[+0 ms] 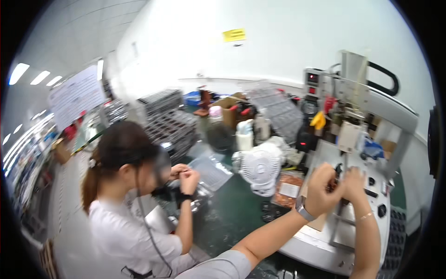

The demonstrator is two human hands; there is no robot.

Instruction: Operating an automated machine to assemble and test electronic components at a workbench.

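My left hand [319, 188], with a watch [304, 209] on its wrist, is raised over the white bed of a benchtop machine [297, 246]. Its fingers are curled round a small dark part [331, 185], whose kind is too blurred to make out. Close beside it on the right is my right hand [354, 185], under the machine's head [348, 137]. Motion smears the right fingers, so what they hold, if anything, does not show. Small black parts [382, 210] lie on the bed right of my hands.
A co-worker [134, 200] sits at my left, hands [186, 176] together over the green bench [223, 223]. A white fan [260, 169], a bag of copper-coloured pieces [288, 188] and black round parts [268, 211] lie between us. Stacked trays [169, 125] stand behind. The machine's arm [390, 107] overhangs the right side.
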